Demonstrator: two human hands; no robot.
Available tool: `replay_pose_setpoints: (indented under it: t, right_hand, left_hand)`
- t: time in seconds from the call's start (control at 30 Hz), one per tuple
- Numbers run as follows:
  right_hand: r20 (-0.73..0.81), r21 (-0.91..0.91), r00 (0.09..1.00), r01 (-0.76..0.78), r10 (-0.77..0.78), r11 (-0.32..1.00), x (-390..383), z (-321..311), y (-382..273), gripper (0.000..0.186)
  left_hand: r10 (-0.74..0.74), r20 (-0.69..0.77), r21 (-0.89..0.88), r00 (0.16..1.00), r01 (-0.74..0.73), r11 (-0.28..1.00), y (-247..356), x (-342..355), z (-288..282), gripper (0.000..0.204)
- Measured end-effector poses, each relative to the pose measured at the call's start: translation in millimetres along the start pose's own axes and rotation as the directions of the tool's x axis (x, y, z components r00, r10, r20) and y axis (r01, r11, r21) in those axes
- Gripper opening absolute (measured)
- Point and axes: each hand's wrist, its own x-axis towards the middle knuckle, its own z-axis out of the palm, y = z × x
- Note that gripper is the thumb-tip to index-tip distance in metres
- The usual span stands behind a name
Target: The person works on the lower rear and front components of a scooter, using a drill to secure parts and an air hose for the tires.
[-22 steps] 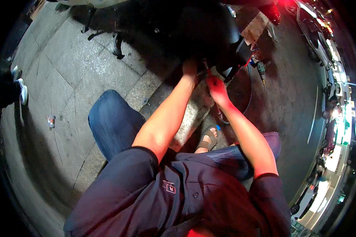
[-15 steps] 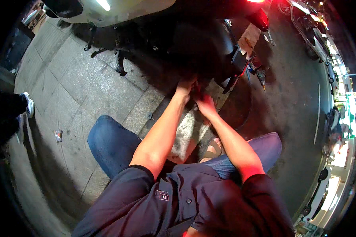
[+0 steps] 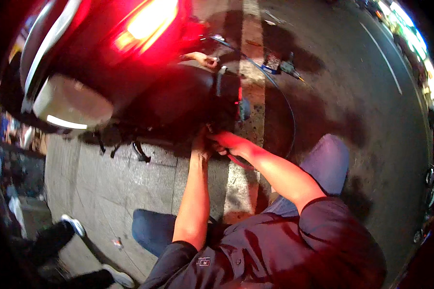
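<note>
**Both hands down at the dark rear wheel of the scooter**

Person's crouched on the kerb edge, knees in blue jeans apart, both bare forearms stretched fwd. Left hand [image 3: 201,147] and right hand [image 3: 223,140] meet just under the black rubber rear tyre of the scooter [image 3: 178,103], touching or nearly touching each other right at the tyre's lower edge. Fingers of both are curled in, closed round smth small in the shadow there, but can't tell what; too dark and the hands cover it. A thin red looped cord or strap [image 3: 238,161] hangs just below the right wrist; can't tell if the hand actually grips it.

Above the tyre, the glowing red tail lamp [image 3: 144,24] floods the whole rear w/ red light, and the rounded white-grey body panel [image 3: 65,103] curves off to the left. A black bracket or mudguard piece [image 3: 229,94] sits at the tyre's right side. Another person's hand [image 3: 205,60] rests on the scooter's far side, well apart from the two working hands.

On the dark asphalt road [image 3: 352,86] beyond lies a thin dark hose or cable [image 3: 287,111] running in an arc, leading up to a small tool w/ blue bits [image 3: 279,65]. Left side is grey paving slabs [image 3: 115,178]; a bystander's black shoe w/ white sole [image 3: 72,226] stands on them, well away.
</note>
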Motion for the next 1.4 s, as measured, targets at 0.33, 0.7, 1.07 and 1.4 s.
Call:
replay_pose_setpoints:
  t: [0.33,0.7,1.07,1.4]
  right_hand:
    - [0.053,-0.931,0.592,0.32,-0.804,0.174,60,-45,33,0.037]
    - [-0.17,-0.133,0.962,0.194,-0.215,0.972,20,-39,17,0.03]
    - [-0.424,-0.365,0.886,0.023,-0.188,0.931,40,-37,20,0.037]
    - [-0.541,-0.515,0.742,0.079,-0.395,0.853,67,-36,16,0.049]
  left_hand:
    - [0.365,-0.275,0.422,0.889,-0.23,0.877,-7,19,-15,0.014]
    - [0.31,-0.284,0.412,0.907,-0.176,0.894,-15,28,-36,0.015]
    - [0.425,-0.478,0.358,0.769,-0.271,0.893,-33,53,-45,0.023]
    - [0.544,-0.316,0.534,0.777,-0.328,0.779,-18,87,-79,0.038]
